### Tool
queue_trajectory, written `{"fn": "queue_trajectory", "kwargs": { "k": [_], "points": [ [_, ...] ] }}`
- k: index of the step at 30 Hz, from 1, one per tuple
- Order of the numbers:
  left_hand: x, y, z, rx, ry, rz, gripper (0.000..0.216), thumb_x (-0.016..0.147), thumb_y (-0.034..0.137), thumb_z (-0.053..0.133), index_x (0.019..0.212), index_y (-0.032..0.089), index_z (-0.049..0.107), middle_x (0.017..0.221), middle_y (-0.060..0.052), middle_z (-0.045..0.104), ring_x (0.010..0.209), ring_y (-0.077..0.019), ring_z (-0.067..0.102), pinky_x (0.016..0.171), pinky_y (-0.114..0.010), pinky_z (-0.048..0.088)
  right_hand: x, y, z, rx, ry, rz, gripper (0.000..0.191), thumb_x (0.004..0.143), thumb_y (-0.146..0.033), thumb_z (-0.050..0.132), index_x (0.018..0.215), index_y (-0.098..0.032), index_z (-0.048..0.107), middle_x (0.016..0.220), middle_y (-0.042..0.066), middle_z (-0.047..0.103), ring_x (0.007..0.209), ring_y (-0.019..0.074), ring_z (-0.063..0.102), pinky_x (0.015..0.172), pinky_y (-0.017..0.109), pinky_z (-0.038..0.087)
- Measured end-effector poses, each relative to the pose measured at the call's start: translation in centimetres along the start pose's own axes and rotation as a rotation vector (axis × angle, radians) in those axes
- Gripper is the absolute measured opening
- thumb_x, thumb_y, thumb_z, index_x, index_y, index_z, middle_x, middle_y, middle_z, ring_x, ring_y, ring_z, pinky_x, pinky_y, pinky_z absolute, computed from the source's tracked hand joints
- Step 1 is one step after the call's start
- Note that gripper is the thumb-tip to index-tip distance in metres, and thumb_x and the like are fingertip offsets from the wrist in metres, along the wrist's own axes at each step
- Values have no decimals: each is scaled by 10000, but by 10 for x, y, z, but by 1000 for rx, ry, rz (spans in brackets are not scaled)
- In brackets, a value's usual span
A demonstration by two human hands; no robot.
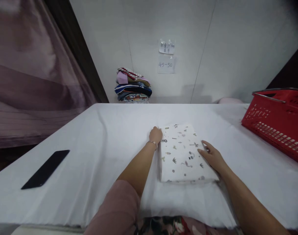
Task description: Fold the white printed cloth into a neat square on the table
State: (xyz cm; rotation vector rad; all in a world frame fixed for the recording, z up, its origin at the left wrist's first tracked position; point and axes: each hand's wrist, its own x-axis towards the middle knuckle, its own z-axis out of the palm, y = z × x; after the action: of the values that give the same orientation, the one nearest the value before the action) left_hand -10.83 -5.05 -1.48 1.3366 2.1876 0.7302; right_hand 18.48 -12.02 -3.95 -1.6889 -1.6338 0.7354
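A folded white cloth with small printed figures (181,153) lies on the white-covered table (102,137) in front of me. My left hand (155,134), with a thin bracelet at the wrist, is curled closed against the cloth's far left corner. My right hand (211,156) rests flat on the cloth's right edge, fingers stretched out. Neither hand lifts the cloth.
A red plastic basket (276,122) stands at the right edge of the table. A flat black phone-like object (46,168) lies at the left. A stack of folded clothes (133,86) sits by the wall beyond the table, under two paper notes (166,55).
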Motion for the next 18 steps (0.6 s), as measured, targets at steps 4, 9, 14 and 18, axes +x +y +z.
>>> {"fn": "queue_trajectory", "kwargs": {
  "k": [4,9,14,18],
  "points": [
    [-3,1,5,-46,-73,-9,246,827,295,489,986,117,548,1081,-185,618,1004,-251,595,775,-302,446,32,-1,-23,-7,33,-18,594,703,-420,605,1248,-192,534,972,85,633,796,203,609,741,334,472],
    [-10,4,15,-175,-269,-69,206,818,277,507,866,103,607,709,-107,682,609,-168,652,545,-228,466,79,8,-54,-377,-50,-108,524,713,-337,592,1208,-168,567,1004,97,650,853,240,602,813,381,444],
    [-7,6,15,-249,-348,-130,196,806,249,523,759,85,620,601,-95,656,521,-151,622,467,-214,430,46,-26,-40,-429,4,-293,401,791,-358,506,1139,-182,599,1072,97,636,868,226,599,785,359,460],
    [-4,5,10,-250,-294,-111,186,754,280,588,789,99,613,686,-98,669,574,-161,628,499,-229,424,-17,-65,-9,-304,-171,-425,349,834,-440,448,1042,-219,621,925,63,652,760,187,589,642,302,468]
  ]
}}
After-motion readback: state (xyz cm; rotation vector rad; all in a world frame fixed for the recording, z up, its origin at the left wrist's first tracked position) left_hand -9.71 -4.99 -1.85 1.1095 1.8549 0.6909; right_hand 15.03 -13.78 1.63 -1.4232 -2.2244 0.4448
